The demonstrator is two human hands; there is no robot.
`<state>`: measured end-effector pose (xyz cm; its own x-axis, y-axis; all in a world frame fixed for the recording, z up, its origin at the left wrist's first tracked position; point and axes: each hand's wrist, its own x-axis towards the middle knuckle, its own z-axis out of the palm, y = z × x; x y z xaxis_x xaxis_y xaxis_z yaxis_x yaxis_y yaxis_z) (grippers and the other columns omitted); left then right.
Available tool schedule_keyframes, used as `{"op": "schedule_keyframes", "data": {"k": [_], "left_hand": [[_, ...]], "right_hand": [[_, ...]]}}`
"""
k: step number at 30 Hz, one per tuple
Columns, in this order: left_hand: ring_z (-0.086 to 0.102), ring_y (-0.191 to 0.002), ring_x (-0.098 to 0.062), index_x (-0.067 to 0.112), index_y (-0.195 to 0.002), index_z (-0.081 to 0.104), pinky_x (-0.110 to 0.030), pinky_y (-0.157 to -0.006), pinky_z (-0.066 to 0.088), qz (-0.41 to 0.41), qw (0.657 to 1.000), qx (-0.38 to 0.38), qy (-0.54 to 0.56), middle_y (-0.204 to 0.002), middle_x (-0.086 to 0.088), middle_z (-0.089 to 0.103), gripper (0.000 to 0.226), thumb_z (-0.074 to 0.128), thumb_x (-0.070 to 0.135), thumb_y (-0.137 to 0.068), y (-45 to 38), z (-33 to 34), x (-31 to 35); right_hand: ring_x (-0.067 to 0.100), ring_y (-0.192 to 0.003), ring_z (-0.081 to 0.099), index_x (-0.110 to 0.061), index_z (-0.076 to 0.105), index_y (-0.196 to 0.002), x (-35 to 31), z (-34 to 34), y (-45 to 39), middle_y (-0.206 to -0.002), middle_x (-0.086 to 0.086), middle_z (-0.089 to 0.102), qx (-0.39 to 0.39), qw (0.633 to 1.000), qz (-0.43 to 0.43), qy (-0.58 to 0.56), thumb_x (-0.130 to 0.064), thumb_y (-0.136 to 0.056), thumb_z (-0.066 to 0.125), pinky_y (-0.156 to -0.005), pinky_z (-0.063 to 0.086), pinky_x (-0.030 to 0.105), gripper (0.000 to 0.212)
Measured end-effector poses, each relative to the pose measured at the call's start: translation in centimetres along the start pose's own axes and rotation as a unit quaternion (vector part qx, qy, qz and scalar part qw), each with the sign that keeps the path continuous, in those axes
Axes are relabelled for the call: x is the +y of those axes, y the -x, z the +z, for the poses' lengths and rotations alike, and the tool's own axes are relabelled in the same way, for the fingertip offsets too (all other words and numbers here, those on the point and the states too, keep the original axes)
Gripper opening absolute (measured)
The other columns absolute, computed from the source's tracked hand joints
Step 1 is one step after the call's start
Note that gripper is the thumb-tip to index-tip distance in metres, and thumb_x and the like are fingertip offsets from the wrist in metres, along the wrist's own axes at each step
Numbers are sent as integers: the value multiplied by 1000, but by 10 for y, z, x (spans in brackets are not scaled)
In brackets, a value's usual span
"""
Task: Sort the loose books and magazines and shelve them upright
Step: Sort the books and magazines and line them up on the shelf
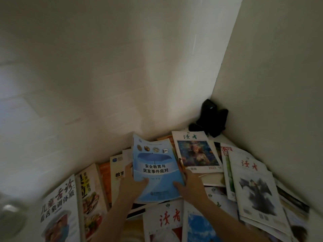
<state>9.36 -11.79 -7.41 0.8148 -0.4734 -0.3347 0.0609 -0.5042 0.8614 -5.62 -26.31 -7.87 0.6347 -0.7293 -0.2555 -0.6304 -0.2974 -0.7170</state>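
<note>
Now both hands' fingers (180, 186) pinch the blue book (154, 169).

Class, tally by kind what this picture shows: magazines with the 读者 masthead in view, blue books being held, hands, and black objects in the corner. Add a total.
Magazines with 读者 masthead: 3
Blue book: 1
Hands, left hand and right hand: 2
Black object: 1
Total: 7

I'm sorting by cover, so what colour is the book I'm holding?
Light blue, with a darker blue umbrella picture on the book; the head view shows it.
</note>
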Motion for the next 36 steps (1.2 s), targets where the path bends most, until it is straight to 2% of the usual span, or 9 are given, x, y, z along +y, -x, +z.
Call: {"op": "schedule_keyframes", "data": {"k": [4,7,11,15,20,26,30,34,36], "left_hand": [[59,-103,-34,12,-135,39,-46,-78,54,-91,981,-21,172,-119,-12,58,74,75,-7,-74,2,-9,3],[66,-93,-37,4,-119,59,-39,-65,57,-157,952,-91,247,-109,-19,69,46,72,-3,-75,15,-17,12],[69,-85,-32,8,-115,61,-35,-53,58,-132,962,-138,195,-96,-13,73,38,72,2,-79,25,-14,24],[66,-98,-32,18,-133,50,-42,-67,58,-87,965,-172,180,-118,-9,66,55,67,5,-83,30,10,25],[65,-93,-28,20,-130,51,-37,-65,56,-56,978,-121,161,-115,-7,64,52,71,12,-83,41,27,32],[68,-88,-30,23,-119,55,-37,-63,58,-43,993,-22,109,-107,-6,69,44,75,19,-80,69,-16,22],[65,-85,-27,17,-123,55,-42,-73,58,-29,997,61,-34,-108,-10,68,51,78,25,-78,80,-38,-3],[58,-90,-23,10,-138,40,-28,-73,47,1,991,88,-97,-119,-3,57,64,70,27,-85,84,-29,-9],[57,-95,-19,16,-142,33,-24,-72,46,5,994,76,-79,-120,2,51,63,65,29,-89,83,-24,-10]], "right_hand": [[12,-97,62,-13,57,-114,-2,0,7,-112,1,65,0,998,-45,-52,-23,-88,66,-74,51,11,30],[1,-84,57,-9,55,-119,-1,-9,11,-104,-4,61,-21,994,-49,-100,-17,-91,64,-63,46,3,30],[-1,-85,60,-12,55,-122,12,-23,22,-97,-16,58,-75,985,-31,-155,-22,-93,61,-71,54,12,31],[11,-99,62,-19,51,-124,35,-40,36,-103,-14,59,-78,981,-17,-177,-27,-94,59,-84,56,25,32],[11,-99,63,-23,45,-125,44,-61,44,-105,-17,55,-64,974,-18,-215,-26,-95,58,-79,56,21,32],[-4,-89,59,-19,43,-130,18,-33,63,-104,-21,55,-111,965,-58,-229,-26,-97,55,-73,53,11,36],[14,-100,64,-18,51,-116,13,15,72,-114,-1,62,-165,958,3,-235,-26,-99,50,-83,58,32,19],[6,-85,59,-17,48,-116,3,33,76,-108,-1,60,-142,970,8,-196,-22,-102,42,-62,52,12,16],[10,-91,58,-13,49,-119,1,29,72,-115,5,60,-107,978,-3,-179,-23,-102,42,-63,48,11,21]]}}
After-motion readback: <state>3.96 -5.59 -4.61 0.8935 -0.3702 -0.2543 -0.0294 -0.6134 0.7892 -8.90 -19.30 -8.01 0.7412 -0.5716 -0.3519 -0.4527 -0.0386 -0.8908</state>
